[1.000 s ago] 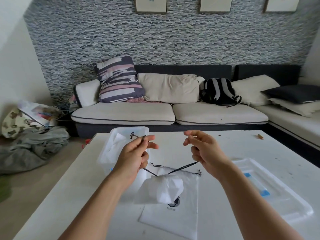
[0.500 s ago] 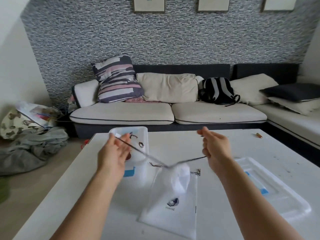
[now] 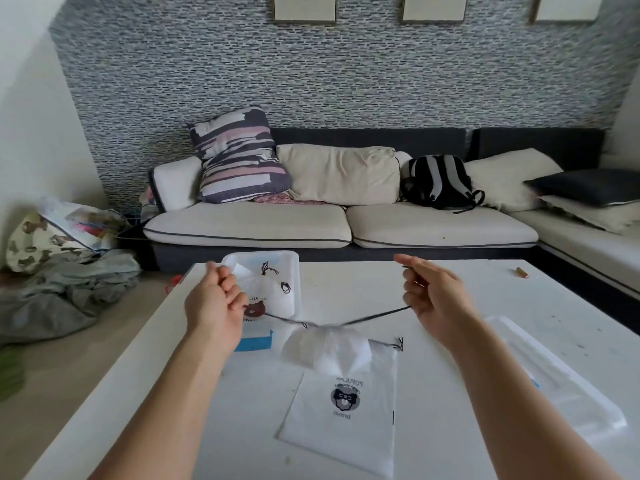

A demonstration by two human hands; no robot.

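While both hands hover raised above a white surface [image 3: 346, 292], a dark drawstring cord [image 3: 381, 314] stretches between them in a shallow V, dipping to the gathered mouth of a white fabric pouch [image 3: 343, 403] that lies just in front of the person. The pouch sits lower than the hands and midway between them. Its long axis points away from the viewer, and its puckered mouth is at the far end. The left hand [image 3: 214, 303] is curled into a loose fist around one cord end. The right hand [image 3: 436, 299] pinches the other end between thumb and bent fingers. The hands are well apart and about equally near the pouch mouth, so further tightening would likely mean drawing them straight outward. A clear plastic container [image 3: 259, 253] holding similar pouches stands beyond the left hand, and a clear lid [image 3: 561, 393] lies to the right.
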